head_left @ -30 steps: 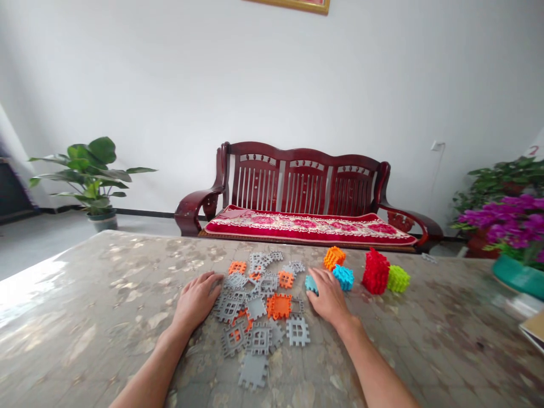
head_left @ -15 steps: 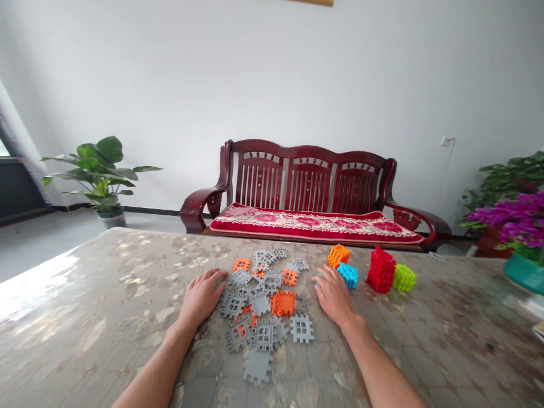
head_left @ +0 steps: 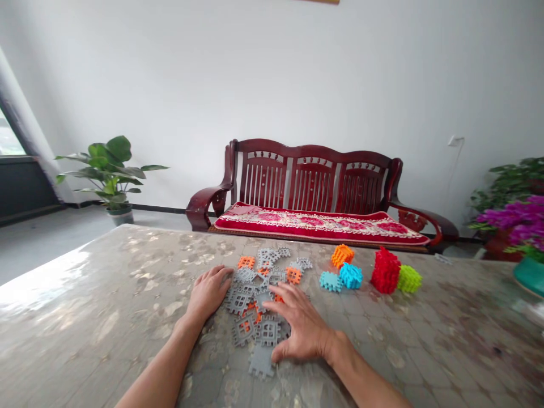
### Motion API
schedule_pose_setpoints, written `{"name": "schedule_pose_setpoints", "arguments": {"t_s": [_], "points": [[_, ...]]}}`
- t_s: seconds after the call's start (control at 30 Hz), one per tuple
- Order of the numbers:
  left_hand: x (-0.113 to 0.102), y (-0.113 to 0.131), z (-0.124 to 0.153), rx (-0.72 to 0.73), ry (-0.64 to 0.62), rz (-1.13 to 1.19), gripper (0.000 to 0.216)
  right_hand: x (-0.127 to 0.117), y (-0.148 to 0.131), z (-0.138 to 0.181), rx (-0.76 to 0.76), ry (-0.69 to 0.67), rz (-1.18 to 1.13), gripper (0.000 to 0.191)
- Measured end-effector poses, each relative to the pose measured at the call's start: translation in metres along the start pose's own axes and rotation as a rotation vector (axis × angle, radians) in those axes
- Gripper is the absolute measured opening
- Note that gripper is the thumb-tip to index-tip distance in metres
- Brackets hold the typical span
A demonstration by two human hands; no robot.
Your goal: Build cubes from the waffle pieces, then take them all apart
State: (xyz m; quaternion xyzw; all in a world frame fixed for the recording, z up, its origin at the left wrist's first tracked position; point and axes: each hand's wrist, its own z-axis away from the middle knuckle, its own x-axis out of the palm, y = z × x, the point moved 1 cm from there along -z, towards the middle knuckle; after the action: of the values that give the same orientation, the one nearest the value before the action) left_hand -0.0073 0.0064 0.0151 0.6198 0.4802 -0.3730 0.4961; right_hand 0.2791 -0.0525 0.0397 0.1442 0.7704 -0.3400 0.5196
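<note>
A heap of flat grey and orange interlocking tiles point(head_left: 255, 294) lies on the marbled table point(head_left: 106, 306). My left hand point(head_left: 209, 293) rests palm down at the heap's left edge, touching grey tiles. My right hand point(head_left: 300, 328) hovers spread over the heap's near right side, covering several tiles, fingers apart and holding nothing. To the right sit a flat blue tile point(head_left: 330, 281), a blue cube point(head_left: 351, 275), an orange cube point(head_left: 342, 255), a red block point(head_left: 385, 271) and a green cube point(head_left: 409, 279).
Behind the table stands a dark wooden bench point(head_left: 314, 187) with a red cushion. A leafy potted plant point(head_left: 111, 173) is on the floor at the left. Purple flowers in a teal pot point(head_left: 521, 238) sit at the table's right edge.
My right hand has left the blue tile beside the blue cube and swung left and nearer, over the grey tiles. My left hand has stayed put. The view has shifted slightly.
</note>
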Motion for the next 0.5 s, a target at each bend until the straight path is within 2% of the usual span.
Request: {"name": "schedule_pose_setpoints", "arguments": {"t_s": [0.17,0.27,0.37,0.5], "points": [[0.0,0.001,0.001,0.004,0.004,0.005,0.041,0.009,-0.02,-0.001,-0.144,-0.084,0.029,0.086],[0.0,0.001,0.001,0.003,0.01,0.009,0.041,0.008,-0.023,-0.001,-0.153,-0.092,0.027,0.062],[0.0,0.001,0.0,0.004,0.009,0.009,0.042,0.004,-0.013,0.001,-0.093,-0.039,0.012,0.042],[0.0,0.0,0.0,0.003,0.011,0.008,0.041,0.0,0.004,0.005,-0.045,0.093,-0.001,0.041]]}}
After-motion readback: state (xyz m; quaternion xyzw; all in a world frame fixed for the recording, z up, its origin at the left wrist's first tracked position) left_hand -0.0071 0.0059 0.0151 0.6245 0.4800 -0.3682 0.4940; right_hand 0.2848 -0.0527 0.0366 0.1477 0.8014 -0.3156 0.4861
